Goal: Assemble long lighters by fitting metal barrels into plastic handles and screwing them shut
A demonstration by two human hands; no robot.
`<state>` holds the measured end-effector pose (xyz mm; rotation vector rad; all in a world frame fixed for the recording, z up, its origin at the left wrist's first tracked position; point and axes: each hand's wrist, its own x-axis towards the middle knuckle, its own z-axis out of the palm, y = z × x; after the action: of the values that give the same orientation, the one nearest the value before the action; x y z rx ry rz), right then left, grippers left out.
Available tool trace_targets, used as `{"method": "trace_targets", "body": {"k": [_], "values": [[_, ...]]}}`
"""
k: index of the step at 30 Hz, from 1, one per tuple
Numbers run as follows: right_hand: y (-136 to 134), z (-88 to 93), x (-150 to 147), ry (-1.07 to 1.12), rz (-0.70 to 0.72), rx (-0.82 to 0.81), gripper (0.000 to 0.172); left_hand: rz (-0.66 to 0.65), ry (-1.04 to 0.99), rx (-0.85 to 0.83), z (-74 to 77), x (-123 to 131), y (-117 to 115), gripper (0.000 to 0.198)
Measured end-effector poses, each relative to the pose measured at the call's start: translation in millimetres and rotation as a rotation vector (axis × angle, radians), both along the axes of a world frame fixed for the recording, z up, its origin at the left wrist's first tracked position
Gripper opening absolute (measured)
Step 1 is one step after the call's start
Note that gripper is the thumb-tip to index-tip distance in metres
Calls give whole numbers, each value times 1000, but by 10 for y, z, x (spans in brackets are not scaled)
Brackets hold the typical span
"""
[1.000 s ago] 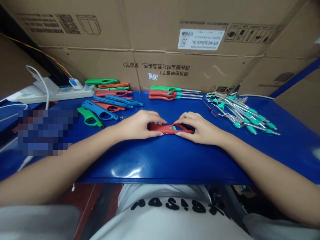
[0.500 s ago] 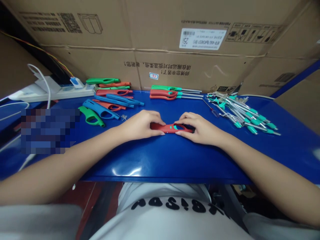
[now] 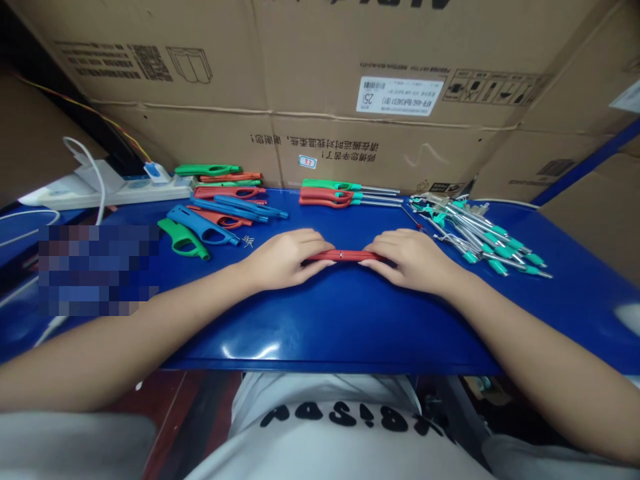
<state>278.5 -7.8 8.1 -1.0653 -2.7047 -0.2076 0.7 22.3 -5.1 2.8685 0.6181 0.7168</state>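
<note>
Both hands grip a red lighter handle (image 3: pixel 345 256) just above the blue table, one at each end. It is turned edge-on, so the seam between its halves faces me. My left hand (image 3: pixel 286 260) pinches the left end between thumb and fingers. On the right end, my right hand (image 3: pixel 409 259) closes the same way, and its fingers hide that tip. Behind the hands lie red and green lighters with metal tubes (image 3: pixel 345 193). Right of them is a heap of metal tubes with teal ends (image 3: pixel 487 233).
Loose green, blue and red handle shells (image 3: pixel 220 207) lie at the back left, with small screws (image 3: pixel 249 241) beside them. A white power strip (image 3: pixel 115 192) with cables sits further left. A screwdriver (image 3: pixel 414 219) lies near the tube heap. A large cardboard box (image 3: pixel 320 80) walls the back.
The red handle has rolled from showing its broad face and finger opening to showing its narrow seam edge. Both hands have stayed on its ends. The view has shifted slightly.
</note>
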Motion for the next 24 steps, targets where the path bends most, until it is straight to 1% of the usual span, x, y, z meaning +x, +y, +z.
{"method": "trace_targets", "body": {"k": [2,5,10,12,13,14,15,16,17,18,19,20,21,22,24], "values": [[-3,1,10,24,20,66,39,-17,-72,-18,1,7,-13,27],[-18,-7,7,43,43,144,39,-20,-122,8,-3,12,-44,25],[-20,7,15,89,16,153,35,18,-145,50,-10,5,-51,26],[-1,24,33,107,-3,159,35,82,-182,-5,14,17,-47,28],[11,34,44,100,-8,168,38,130,-214,-92,33,29,-48,29],[22,42,55,83,-11,180,41,178,-251,-240,56,46,-53,31],[33,50,66,63,-9,195,41,219,-289,-445,81,67,-62,33],[43,55,75,48,-6,210,39,245,-324,-690,104,90,-74,36],[50,58,83,42,0,227,35,254,-354,-945,124,114,-89,37],[54,59,88,40,8,243,32,250,-379,-1164,138,137,-105,36],[56,59,91,42,19,256,29,242,-403,-1321,146,158,-120,34],[56,57,92,43,28,265,28,239,-432,-1410,147,175,-133,32],[55,55,91,42,33,269,28,240,-455,-1441,143,187,-142,29],[53,51,89,43,32,265,29,242,-472,-1429,134,194,-147,28],[50,41,83,53,18,239,30,250,-467,-1316,115,192,-146,31]]}}
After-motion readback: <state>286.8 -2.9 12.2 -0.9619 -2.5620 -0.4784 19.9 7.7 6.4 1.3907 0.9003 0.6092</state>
